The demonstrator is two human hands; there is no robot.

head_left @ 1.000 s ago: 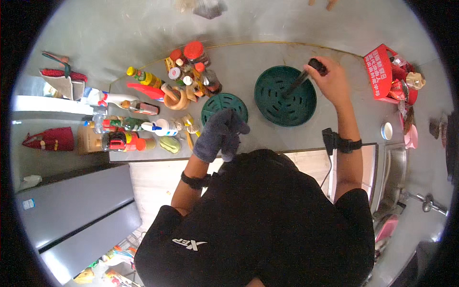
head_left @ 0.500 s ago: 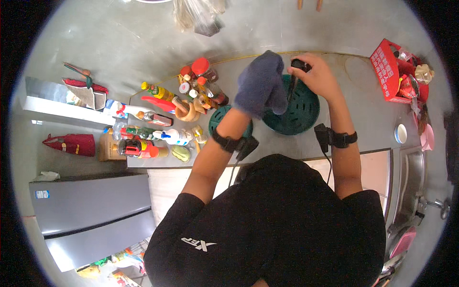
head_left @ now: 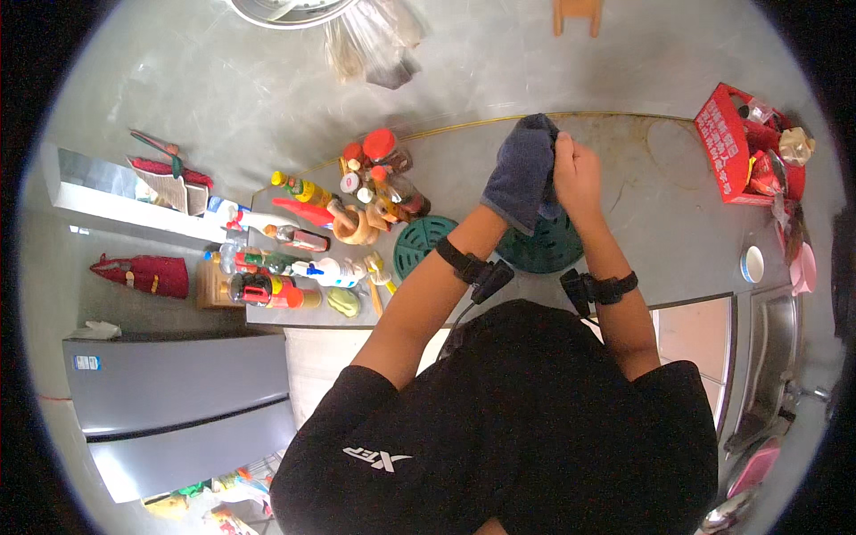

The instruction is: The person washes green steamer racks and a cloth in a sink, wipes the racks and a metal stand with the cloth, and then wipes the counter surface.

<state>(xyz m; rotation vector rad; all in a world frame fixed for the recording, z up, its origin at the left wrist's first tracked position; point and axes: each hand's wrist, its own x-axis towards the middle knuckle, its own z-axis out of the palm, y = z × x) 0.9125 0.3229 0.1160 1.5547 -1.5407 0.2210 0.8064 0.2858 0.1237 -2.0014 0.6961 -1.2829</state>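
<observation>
Right hand touches one cloth; two green dishes lie near.

Is a grey worktop; bears bottles, jars and a wooden mortar at left, then a round green slotted disc, a small bowl and red box at right.

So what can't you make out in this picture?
In the head view:
Left fingers: under the blue-grey cloth.
Anything inside the right hand: hidden by the hand itself.
Far part of the larger green dish: behind cloth and hands.
Round metal vessel: cut by top edge.
</observation>
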